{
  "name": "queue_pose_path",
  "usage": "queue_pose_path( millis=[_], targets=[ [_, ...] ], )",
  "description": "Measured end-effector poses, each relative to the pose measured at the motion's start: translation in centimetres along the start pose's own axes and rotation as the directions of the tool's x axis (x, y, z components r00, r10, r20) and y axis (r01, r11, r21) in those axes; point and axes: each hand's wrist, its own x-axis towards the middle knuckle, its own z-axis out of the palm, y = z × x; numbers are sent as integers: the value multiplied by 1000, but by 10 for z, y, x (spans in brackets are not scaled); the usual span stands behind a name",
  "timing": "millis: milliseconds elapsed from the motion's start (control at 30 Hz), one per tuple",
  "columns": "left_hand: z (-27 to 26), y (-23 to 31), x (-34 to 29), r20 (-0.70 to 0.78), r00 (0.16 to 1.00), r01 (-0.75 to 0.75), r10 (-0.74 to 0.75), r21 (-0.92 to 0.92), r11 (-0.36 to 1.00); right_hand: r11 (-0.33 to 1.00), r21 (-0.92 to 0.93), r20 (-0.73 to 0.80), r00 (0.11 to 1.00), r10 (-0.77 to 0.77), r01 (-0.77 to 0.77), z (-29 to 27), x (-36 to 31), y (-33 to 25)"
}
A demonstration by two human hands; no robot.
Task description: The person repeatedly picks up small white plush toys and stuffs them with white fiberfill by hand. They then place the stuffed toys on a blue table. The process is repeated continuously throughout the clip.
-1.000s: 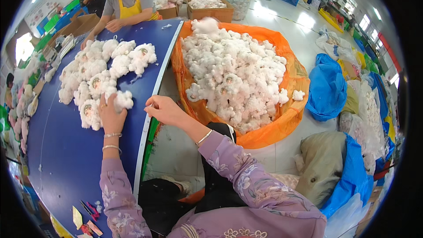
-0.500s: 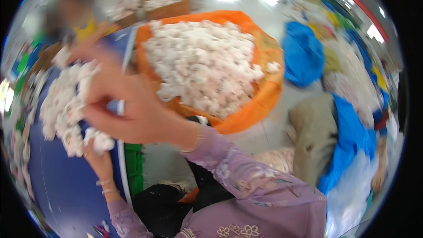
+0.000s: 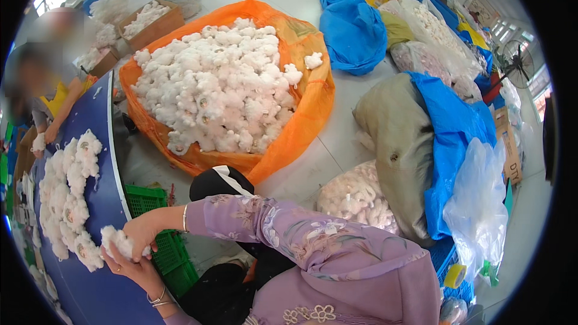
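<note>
A small white fluffy plush piece (image 3: 115,239) is held between my two hands over the near edge of the blue table (image 3: 114,307). My left hand (image 3: 133,269) grips it from below, fingers curled around it. My right hand (image 3: 144,229) closes on its upper right side, with the fingertips partly hidden. Just left of my hands, several similar white plush pieces (image 3: 69,195) lie in a cluster on the table, some with a small round mark in the fluff.
A large orange sack (image 3: 322,93) heaped with white plush pieces (image 3: 217,90) stands on the floor ahead. Green crates (image 3: 174,259) sit beside the table. Blue bags (image 3: 352,30) and a grey-brown sack (image 3: 394,156) lie to the right. Another person (image 3: 51,99) works at the table's far end.
My right hand has come down from above the plush cluster to meet my left hand at the piece. The view has turned, and everything sits further left.
</note>
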Motion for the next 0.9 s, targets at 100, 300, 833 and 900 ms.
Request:
queue_pose_path(
  millis=[100, 300, 833, 900],
  targets=[
    [1, 3, 2, 15, 988, 152, -156, -343, 927, 999, -38, -11, 999, -35, 35, 4, 6, 7],
    [4, -13, 9, 130, 877, 369, -464, -800, 474, 737, -609, -317, 762, -565, 293, 14, 51, 58],
    [13, -33, 2, 138, 740, 514, -658, -747, 422, 940, 333, -209, 966, 150, -74, 36, 18, 30],
    [4, -31, -4, 198, 712, 567, -674, -729, 385, 927, 339, -35, 982, 184, -161, 43, 12, 22]
  ],
)
